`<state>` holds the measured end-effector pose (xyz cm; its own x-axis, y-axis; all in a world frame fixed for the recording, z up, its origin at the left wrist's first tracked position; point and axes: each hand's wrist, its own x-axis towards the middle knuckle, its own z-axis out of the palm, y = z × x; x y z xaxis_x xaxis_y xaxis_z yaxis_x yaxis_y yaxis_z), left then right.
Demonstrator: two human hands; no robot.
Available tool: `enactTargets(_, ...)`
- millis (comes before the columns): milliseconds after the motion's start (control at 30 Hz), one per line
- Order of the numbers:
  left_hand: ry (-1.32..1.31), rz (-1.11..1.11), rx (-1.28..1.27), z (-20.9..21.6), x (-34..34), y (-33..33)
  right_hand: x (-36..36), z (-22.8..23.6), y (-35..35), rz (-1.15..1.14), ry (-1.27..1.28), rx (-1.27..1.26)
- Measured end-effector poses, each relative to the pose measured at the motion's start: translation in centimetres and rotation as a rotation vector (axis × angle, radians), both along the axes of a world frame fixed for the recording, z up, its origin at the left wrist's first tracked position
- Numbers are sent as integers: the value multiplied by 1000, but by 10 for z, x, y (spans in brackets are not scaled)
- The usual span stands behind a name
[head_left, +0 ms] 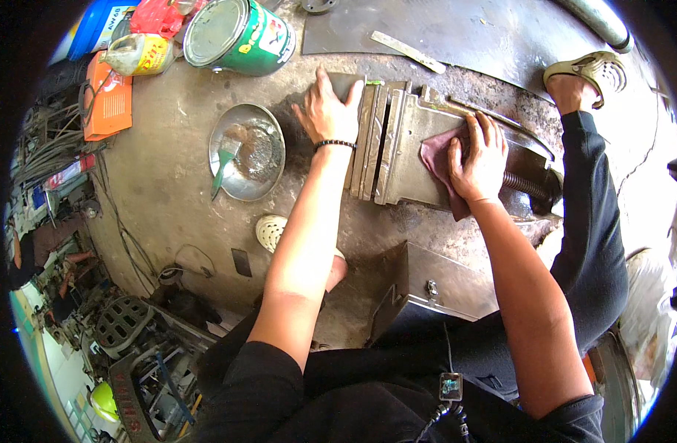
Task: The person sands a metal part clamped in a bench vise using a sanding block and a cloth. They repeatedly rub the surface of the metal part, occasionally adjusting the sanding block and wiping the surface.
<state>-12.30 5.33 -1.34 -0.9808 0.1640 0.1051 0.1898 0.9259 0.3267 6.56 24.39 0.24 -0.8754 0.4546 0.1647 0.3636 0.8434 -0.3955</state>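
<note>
A large metal machine vise [416, 148] lies on the floor in front of me, its long body and threaded screw reaching to the right. My left hand [330, 111], a beaded bracelet at its wrist, rests with spread fingers against the vise's left end. Under my right hand [479, 159] is a dull purple-brown cloth [436, 155], pressed onto the top of the vise body. The hand covers much of the cloth. To the left of the vise sits a round metal bowl [228, 122] with murky liquid and a green-handled brush [222, 171] in it.
A green paint bucket [268, 44], a yellowish jug [139, 55] and an orange box [108, 100] stand at the far left. Beyond the vise lie a metal sheet [338, 33] and a flat metal strip [409, 52]. A metal box [445, 277] stands close to my legs.
</note>
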Motion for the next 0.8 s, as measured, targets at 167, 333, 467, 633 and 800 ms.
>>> enactTargets(167, -89, 41, -24, 3, 26, -19, -1, 1, 1, -3, 0, 10)
enactTargets(333, -104, 1, -16, 12, 93, -78, -2, 2, 1, 3, 14, 2)
enactTargets(467, -136, 37, -36, 10, 111, -93, 0, 0, 0, -3, -3, 5)
enactTargets(633, -101, 44, 59, 7, 64, -66, -1, -1, 0, 0, 8, 14)
enactTargets(800, -76, 3, 13, 4, -4, -28, -2, 3, 1, 7, -5, 27)
